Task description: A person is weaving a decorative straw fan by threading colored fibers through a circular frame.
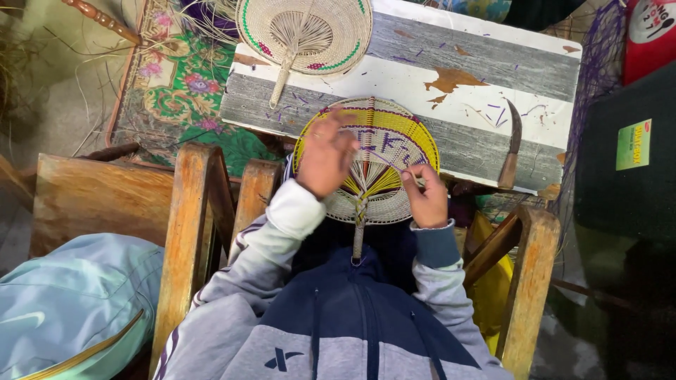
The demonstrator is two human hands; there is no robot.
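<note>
**Woven fan held at the desk edge**

Seated between wooden chair arms point(190, 232). Half-woven round fan point(384, 151), yellow and purple with a pale lower band, propped at the near edge of the grey-and-white painted desk point(493, 77), handle pointing toward the body. Left hand point(325, 156) laid on the fan's left face, fingers curled against the weave. Right hand point(426, 197) at the lower right rim, fingers pinched together on a thin strand. Finished fan point(304, 32) at the far edge; knife point(512, 148) to the right.
</note>
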